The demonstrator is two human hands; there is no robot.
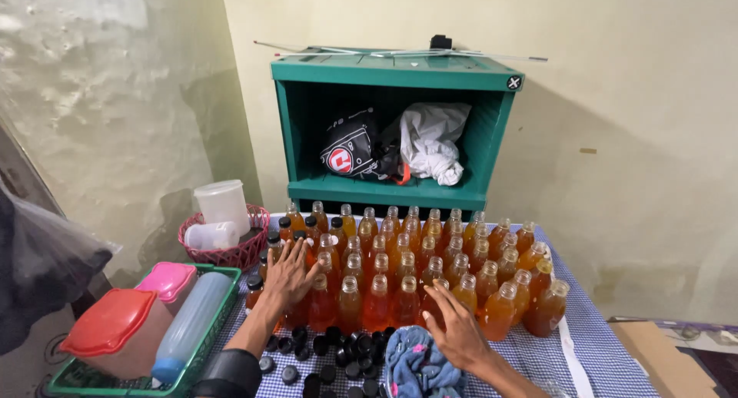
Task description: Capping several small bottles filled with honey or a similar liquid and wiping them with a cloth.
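Left hand (288,275): lying flat, open, on bottles (400,267).
Right hand (457,329): open, touching front bottles.
Caps (338,356): lying before bottles.
Risk: nudging uncapped bottles, likely toppling, spilling.

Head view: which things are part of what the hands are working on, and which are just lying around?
In hand: left hand and right hand on the amber bottles; black caps; blue cloth.

Lying about: green shelf, pink basket, green crate of containers.

A green shelf (393,74) holding bags, a pink basket (247,252) and a green crate (223,276).
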